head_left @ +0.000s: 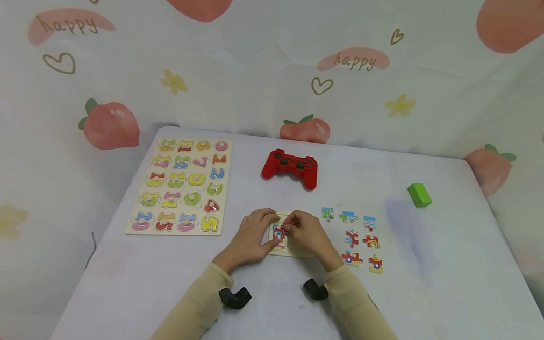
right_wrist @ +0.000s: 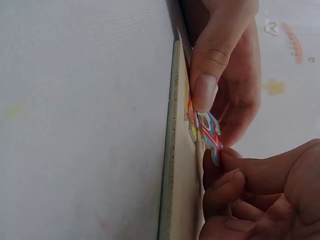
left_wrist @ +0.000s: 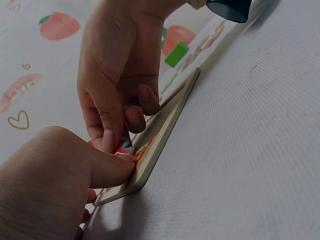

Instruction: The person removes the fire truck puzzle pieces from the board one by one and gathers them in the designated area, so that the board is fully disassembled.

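Note:
A small wooden puzzle board (head_left: 300, 249) lies at the front middle of the table, with colourful picture pieces in its left part. My left hand (head_left: 249, 239) grips the left end of this board, its thumb (left_wrist: 117, 169) lying over the pieces there. Between thumb and fingers my right hand (head_left: 310, 235) pinches a red and blue jigsaw piece (right_wrist: 211, 131). That piece is tilted over the board's left part, close to the left thumb, as the right wrist view shows. The fingers partly cover the picture.
Several loose jigsaw pieces (head_left: 352, 238) lie right of the board. A red game controller (head_left: 291, 167) sits behind it, and a green block (head_left: 419, 195) stands at the back right. On the left lies a number puzzle board (head_left: 180, 186). A printed cloth (head_left: 261, 72) hangs behind the table.

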